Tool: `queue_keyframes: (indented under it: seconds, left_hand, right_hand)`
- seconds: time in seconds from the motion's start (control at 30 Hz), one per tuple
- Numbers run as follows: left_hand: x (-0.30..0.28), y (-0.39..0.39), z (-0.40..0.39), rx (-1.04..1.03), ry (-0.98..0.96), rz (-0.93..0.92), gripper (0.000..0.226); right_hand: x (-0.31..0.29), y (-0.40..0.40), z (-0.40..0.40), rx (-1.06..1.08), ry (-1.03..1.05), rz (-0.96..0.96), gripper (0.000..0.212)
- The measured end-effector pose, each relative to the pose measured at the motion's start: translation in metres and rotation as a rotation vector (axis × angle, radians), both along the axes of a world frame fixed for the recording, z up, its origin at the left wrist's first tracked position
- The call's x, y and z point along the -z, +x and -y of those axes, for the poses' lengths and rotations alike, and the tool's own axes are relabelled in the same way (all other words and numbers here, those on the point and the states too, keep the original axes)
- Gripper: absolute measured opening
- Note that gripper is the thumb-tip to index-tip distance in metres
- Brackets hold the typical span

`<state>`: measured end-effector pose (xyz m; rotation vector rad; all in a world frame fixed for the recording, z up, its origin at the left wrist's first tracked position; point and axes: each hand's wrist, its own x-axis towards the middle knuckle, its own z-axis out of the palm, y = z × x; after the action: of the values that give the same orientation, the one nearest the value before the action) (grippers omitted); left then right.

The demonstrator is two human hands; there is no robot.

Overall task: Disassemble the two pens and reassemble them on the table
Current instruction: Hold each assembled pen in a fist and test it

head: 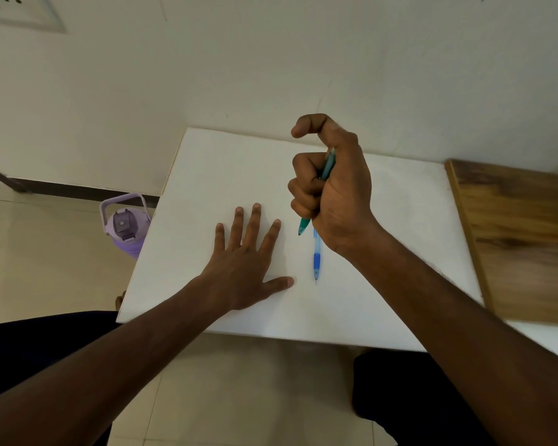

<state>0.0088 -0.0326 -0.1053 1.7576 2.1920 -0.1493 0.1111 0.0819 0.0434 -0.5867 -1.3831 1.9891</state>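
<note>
A green pen [304, 225] is gripped in the fist of my right hand [332, 188], held above the white table [207, 175] with its tip pointing down toward me and my thumb raised off its top end. A blue pen [316, 260] lies flat on the table just below that hand, tip toward me, its far end hidden under my palm. My left hand [248, 265] rests flat on the table to the left of the blue pen, fingers spread, holding nothing.
A wooden board [522, 239] lies on the table's right side. A purple water bottle [124, 225] stands on the tiled floor past the table's left edge. A wall rises directly behind the table.
</note>
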Motion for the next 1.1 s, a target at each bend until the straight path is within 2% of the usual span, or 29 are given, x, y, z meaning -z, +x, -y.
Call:
queue_keyframes:
  seconds: [0.2, 0.37, 0.5, 0.67, 0.8, 0.93, 1.1]
  left_hand:
    - [0.0004, 0.0002, -0.0017, -0.006, -0.004, -0.004, 0.117]
    - [0.0005, -0.0005, -0.0008, 0.001, -0.001, 0.002, 0.116]
    - [0.0017, -0.0005, -0.0009, 0.001, 0.001, 0.0, 0.116]
    - [0.0041, -0.0013, -0.001, 0.001, 0.007, 0.004, 0.116]
    - [0.005, -0.0004, -0.0019, -0.006, -0.002, -0.002, 0.117]
    - [0.0048, -0.0006, -0.0009, -0.006, 0.007, 0.001, 0.117]
    - [0.0041, -0.0001, -0.0009, -0.005, 0.01, -0.001, 0.117]
  right_hand:
    - [-0.001, -0.0014, 0.0009, 0.011, 0.034, 0.037, 0.029]
    - [-0.0015, 0.0024, 0.0004, -0.098, -0.066, -0.05, 0.039]
    - [-0.0011, -0.0009, 0.0011, -0.032, 0.027, 0.027, 0.026]
    - [0.0003, 0.0003, 0.0009, -0.065, -0.007, 0.008, 0.032]
    - [0.0021, -0.0014, 0.0033, -0.064, 0.138, 0.031, 0.027]
    - [0.0026, -0.0015, 0.0033, -0.048, 0.09, 0.036, 0.03]
    - [0.0027, -0.0009, 0.0034, -0.056, 0.167, 0.01, 0.028]
